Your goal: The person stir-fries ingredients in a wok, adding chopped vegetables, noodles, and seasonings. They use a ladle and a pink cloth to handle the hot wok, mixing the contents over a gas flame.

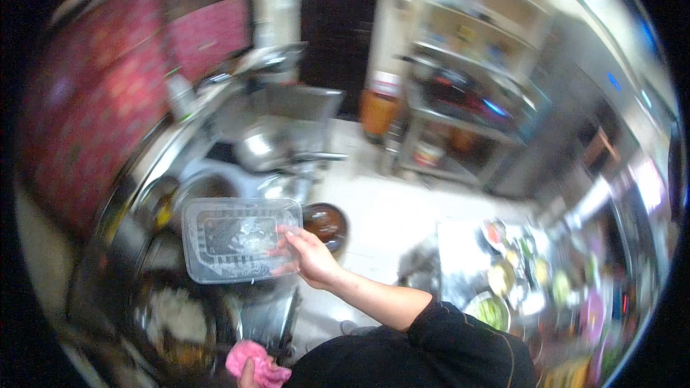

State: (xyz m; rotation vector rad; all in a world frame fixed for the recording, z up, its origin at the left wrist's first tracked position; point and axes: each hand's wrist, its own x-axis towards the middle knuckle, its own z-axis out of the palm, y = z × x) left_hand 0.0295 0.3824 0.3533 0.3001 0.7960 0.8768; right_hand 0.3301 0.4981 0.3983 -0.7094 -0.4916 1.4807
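Observation:
My right hand (310,256) grips the right side of a clear plastic food container (242,240), its fingers showing through the plastic. Whitish bits or droplets show on the container, which is held out above the cooking counter. Low in the picture, my left hand (247,374) is closed around a bunched pink cloth (253,361), and only part of that hand is visible. Beyond the cloth, to the upper left, a dark wok (175,323) on the counter holds something white, too blurred to name.
A steel pan (264,145) and a grey bowl (207,188) stand on the left counter. A round pot with brown contents (326,226) is beside it. At the right, a steel table (458,253) carries several bowls, one with green food (489,312). Metal shelving (463,118) stands behind.

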